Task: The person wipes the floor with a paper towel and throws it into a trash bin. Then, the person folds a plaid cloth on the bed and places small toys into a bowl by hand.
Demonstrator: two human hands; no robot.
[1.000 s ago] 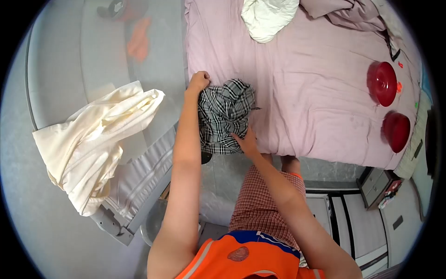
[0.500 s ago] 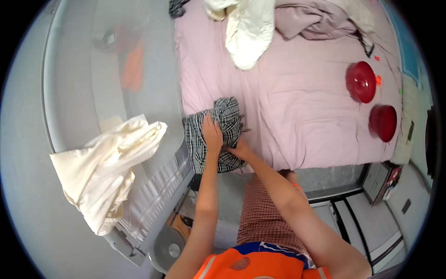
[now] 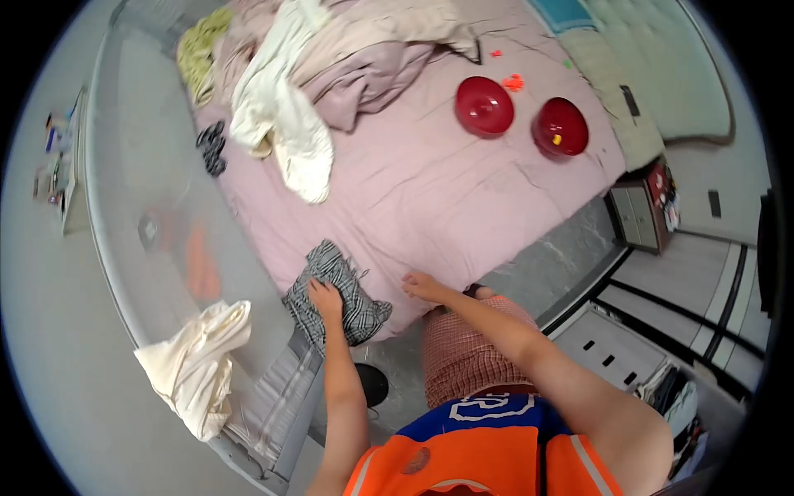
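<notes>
A folded black-and-white plaid cloth (image 3: 351, 302), perhaps a garment, lies at the bed's near left corner. My left hand (image 3: 325, 298) rests on top of it, palm down with the fingers stretched over the fabric. To the right of the cloth, my right hand (image 3: 423, 286) is over the pink sheet (image 3: 397, 240), apart from the cloth. Its fingers are loosely bent and hold nothing. A white garment (image 3: 302, 161) is spread farther up the bed, with a small dark patterned cloth (image 3: 212, 149) to its left.
Two red bowls, a left one (image 3: 485, 107) and a right one (image 3: 561, 127), sit on the bed's far right. A cream cloth (image 3: 203, 364) hangs over the left side rail. Rumpled bedding (image 3: 372, 74) and a yellow-green cloth (image 3: 203, 54) lie at the back. A cabinet (image 3: 641, 215) stands at right.
My right hand has come off the plaid cloth and moved to its right. My left hand stays on the cloth. The view has turned, showing more of the bed and room.
</notes>
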